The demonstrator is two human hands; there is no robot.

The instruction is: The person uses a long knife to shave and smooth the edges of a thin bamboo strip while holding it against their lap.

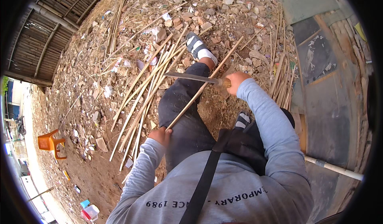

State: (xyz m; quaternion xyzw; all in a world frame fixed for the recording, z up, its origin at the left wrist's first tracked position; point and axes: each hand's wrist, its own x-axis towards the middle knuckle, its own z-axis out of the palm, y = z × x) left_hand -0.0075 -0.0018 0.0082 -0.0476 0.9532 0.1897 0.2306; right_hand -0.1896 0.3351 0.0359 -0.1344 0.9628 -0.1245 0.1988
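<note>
Right hand (238, 83) closed, a machete (195, 78) is being gripped by its handle (226, 82); left hand (160, 136) curled, a bamboo strip (187, 106) is being held across the left leg (174, 100), the blade (181, 76) crossing it.

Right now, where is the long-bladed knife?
In the head view, the knife is in the right hand, just above picture centre, its blade pointing left across the pale strip that the left hand holds.

Tan strip (198, 90), grey-bladed knife (191, 77), orange chair (48, 142), black strap (202, 184), grey shirt (171, 180)
</note>
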